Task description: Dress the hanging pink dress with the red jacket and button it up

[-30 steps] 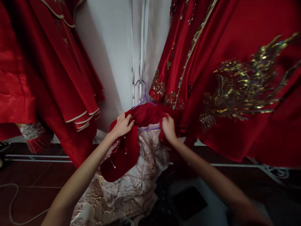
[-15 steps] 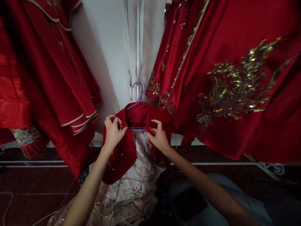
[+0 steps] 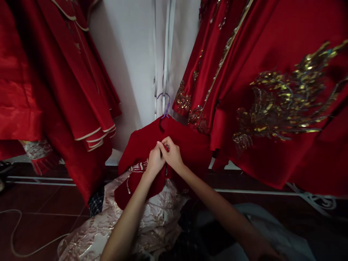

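Note:
A short red cape with a collar hangs on a purple hanger, hooked to a white metal rail. My left hand and my right hand meet at the front of its neck opening, fingers pinched on the two collar edges. The fingertips touch, and the cloth between them is mostly hidden. Silver beaded strands lie on the cape beside my left wrist. Beneath the cape spreads a pale pink, shiny brocade garment.
Red garments with cream piping hang at left. At right hangs a red garment with gold sequin embroidery. A white wall is behind. A pale cable lies on the dark tiled floor, and a white metal bar runs low across.
My hands were apart, each holding one side of the open collar. They have come together at the middle, drawing the cape's front edges closed. The view has shifted slightly.

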Action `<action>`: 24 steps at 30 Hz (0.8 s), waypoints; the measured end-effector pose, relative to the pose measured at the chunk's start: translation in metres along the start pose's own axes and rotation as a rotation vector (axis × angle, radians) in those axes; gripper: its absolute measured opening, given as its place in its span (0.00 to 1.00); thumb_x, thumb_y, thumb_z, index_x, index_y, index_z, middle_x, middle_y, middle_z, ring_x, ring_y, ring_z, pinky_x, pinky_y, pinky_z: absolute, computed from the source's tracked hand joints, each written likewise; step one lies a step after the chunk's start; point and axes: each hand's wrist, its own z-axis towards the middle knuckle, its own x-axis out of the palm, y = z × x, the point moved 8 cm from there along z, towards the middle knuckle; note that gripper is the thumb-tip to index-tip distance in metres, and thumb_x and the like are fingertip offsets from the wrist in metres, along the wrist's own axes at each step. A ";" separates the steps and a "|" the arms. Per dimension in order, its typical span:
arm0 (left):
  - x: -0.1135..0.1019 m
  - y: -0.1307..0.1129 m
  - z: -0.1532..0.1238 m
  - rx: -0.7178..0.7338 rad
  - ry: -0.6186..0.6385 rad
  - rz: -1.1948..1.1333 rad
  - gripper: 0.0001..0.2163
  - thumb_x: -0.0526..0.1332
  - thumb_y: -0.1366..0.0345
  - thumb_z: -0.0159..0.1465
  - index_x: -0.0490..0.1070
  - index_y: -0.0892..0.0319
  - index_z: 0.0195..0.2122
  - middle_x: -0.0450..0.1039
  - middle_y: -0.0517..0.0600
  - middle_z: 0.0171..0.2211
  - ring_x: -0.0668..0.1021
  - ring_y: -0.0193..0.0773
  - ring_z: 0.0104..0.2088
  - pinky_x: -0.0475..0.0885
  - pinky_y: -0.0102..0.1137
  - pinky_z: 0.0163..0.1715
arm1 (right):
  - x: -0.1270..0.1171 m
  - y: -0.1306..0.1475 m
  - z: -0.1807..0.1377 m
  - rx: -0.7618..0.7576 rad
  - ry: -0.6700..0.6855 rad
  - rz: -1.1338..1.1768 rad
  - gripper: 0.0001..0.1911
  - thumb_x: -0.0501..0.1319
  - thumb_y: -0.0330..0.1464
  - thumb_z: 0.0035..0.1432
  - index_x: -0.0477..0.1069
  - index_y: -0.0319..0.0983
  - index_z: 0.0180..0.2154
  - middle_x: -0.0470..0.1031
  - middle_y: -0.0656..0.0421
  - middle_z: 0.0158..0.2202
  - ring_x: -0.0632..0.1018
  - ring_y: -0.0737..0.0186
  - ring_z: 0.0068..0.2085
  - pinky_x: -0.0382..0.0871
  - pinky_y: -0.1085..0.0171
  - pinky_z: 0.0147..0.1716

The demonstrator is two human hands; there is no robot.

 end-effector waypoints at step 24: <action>-0.020 -0.009 -0.016 -0.025 -0.032 -0.046 0.03 0.56 0.70 0.56 0.65 0.56 0.31 0.73 0.46 0.29 0.76 0.33 0.30 0.70 0.27 0.32 | -0.016 -0.024 -0.027 0.066 0.085 0.306 0.12 0.62 0.38 0.51 0.74 0.41 0.39 0.74 0.56 0.39 0.76 0.63 0.39 0.73 0.63 0.41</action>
